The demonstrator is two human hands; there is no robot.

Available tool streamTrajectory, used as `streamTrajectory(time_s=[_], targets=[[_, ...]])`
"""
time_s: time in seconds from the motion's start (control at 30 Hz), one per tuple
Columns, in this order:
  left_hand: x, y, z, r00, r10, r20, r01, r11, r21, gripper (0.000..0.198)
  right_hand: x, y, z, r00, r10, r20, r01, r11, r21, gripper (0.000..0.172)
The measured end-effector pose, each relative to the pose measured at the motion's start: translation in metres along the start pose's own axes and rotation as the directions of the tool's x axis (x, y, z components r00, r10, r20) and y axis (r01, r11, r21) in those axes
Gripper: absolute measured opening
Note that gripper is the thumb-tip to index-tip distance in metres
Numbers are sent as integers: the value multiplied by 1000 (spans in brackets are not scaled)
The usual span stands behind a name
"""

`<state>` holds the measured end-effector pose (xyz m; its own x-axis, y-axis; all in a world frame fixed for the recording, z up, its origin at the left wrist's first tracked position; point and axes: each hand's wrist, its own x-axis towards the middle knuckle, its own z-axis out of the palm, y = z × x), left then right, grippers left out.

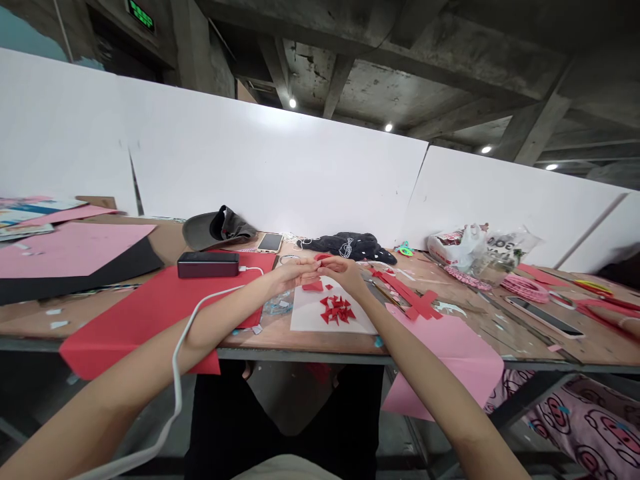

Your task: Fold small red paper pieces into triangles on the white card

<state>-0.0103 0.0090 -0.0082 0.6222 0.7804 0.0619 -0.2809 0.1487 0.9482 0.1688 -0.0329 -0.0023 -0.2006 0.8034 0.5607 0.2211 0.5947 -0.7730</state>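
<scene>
My left hand (294,273) and my right hand (344,275) meet above a white sheet (307,317). Both are closed around a small piece of red paper (323,257), which shows just beyond the fingertips; its exact shape is mostly hidden. Below them on the white sheet lies a heap of small folded red paper pieces (337,310). A flat red paper piece (313,287) rests on the sheet under my left hand.
A power bank (208,265) with a white cable sits on red paper (135,320) at left. A cap (220,228), phone (271,242) and dark cloth (350,247) lie behind. Red strips (410,293) and pink paper (450,353) are at right, near another person's hand (615,320).
</scene>
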Motion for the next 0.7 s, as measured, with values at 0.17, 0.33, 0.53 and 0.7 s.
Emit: streamTrajectory(time_s=[0.17,0.33,0.53,0.7], targets=[[-4,8,6,1000,-17,6,17,1000,21,24,1,1,-3,1000,18,19,-20,995,99,29],[-5,9,8,998,13,-55,-8,995,95,26,1,1,-8,994,108,32,-110,989,95,31],[-7,8,18,979,164,-124,-106,921,376,23,2,4,-10,995,100,-21,-100,995,16,23],[-3,6,16,971,228,-68,-171,867,469,30,4,7,-7,999,20,-28,-19,999,39,26]])
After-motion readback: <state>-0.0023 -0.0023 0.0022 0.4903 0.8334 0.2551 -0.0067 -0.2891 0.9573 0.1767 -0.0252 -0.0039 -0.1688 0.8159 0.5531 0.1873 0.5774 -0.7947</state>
